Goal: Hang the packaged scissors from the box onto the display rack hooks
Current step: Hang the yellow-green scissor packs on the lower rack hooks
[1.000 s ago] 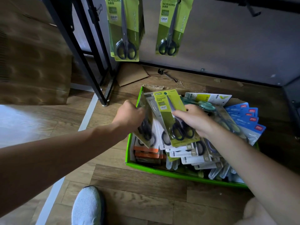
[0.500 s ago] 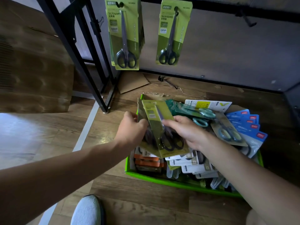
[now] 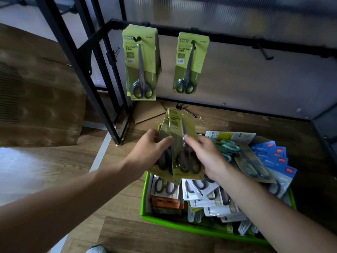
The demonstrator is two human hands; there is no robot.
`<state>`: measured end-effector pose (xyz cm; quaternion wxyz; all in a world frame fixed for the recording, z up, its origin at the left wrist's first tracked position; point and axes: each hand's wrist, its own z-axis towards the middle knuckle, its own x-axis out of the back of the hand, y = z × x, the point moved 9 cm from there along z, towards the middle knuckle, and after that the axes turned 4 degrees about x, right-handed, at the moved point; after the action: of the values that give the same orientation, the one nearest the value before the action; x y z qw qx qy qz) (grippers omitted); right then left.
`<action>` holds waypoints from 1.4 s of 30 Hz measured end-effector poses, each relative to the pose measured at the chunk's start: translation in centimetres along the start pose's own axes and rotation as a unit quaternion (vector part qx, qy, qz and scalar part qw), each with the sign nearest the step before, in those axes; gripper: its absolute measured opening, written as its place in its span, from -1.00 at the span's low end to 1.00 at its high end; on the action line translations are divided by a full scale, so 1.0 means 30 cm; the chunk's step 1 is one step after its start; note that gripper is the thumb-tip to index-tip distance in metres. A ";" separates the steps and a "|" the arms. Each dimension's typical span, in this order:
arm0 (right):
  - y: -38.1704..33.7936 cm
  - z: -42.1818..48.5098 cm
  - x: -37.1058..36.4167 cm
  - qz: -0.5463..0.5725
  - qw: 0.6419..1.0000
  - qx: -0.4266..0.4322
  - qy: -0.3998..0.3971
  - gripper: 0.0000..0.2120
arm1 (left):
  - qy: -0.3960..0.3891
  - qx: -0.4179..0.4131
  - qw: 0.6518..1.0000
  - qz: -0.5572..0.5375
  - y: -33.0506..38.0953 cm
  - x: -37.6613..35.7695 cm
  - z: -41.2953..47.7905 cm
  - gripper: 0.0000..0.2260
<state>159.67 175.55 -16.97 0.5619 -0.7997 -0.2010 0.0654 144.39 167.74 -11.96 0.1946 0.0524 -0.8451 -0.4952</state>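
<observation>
**Green-carded scissors in both hands, hooks just above**

The black display rack (image 3: 110,121) fills the view ahead of me. Its crossbar carries a thick stack of hung scissors packs (image 3: 141,63) on the left and a thinner stack (image 3: 190,63) just beside it. An empty hook (image 3: 264,52) sits well to the right.

Below, on the wood floor, the green box (image 3: 182,226) is crowded with mixed packs. There are white-carded ones (image 3: 198,189) towards me, and teal-handled scissors (image 3: 229,145) and blue packs (image 3: 269,156) further back.

Over the left end of the box I hold a fanned bunch of green-carded scissors packs (image 3: 182,128), tops pointing up at the rack. There are at least two packs; I cannot tell the exact number.

My left hand (image 3: 151,152) is curled round the bunch's left edge, thumb across the front. My right hand (image 3: 204,154) grips the front pack low down by the handles, forefinger stretched up the blister.

I expect these packs to be light, with most of the weight low in the handles. The card is probably stiff enough to stay upright but easy to crease. The plastic fronts look slick, so stacked packs may slide on each other.

I would take one pack by its lower sides. That keeps the small hang hole at the top free to meet the hook
</observation>
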 end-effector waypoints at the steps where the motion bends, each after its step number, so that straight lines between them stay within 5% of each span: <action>1: -0.015 0.009 0.009 -0.013 1.000 0.008 -0.001 -0.73 | -0.013 -0.001 1.000 -0.005 0.002 -0.001 0.009 -0.80; 4: -0.105 0.037 0.031 -0.052 0.998 0.043 -0.011 -0.75 | -0.028 -0.021 0.999 -0.031 0.036 0.017 0.038 -0.81; 10: -0.401 0.100 0.084 -0.116 0.965 0.210 0.102 -0.79 | -0.008 -0.106 0.992 -0.071 0.168 0.056 0.099 -0.85; 15: -0.503 0.139 0.128 -0.052 0.958 0.247 0.135 -0.80 | 0.056 -0.156 0.984 -0.066 0.255 0.098 0.141 -0.95; 20: -0.579 0.136 0.182 -0.006 0.933 0.299 0.199 -0.75 | 0.141 -0.204 0.967 -0.065 0.317 0.162 0.145 -0.83; 30: -0.542 0.211 0.182 -0.047 0.932 0.277 0.229 -0.82 | 0.160 -0.202 0.960 -0.113 0.332 0.199 0.130 -0.66; 42: -0.566 0.358 0.171 -0.103 0.933 0.219 0.267 -0.82 | 0.112 -0.201 0.962 -0.145 0.361 0.148 0.177 -0.78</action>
<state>156.58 191.82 -4.51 0.7599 -0.6194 -0.1056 -0.1667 139.42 176.29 -3.74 0.2210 0.1894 -0.6839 -0.6690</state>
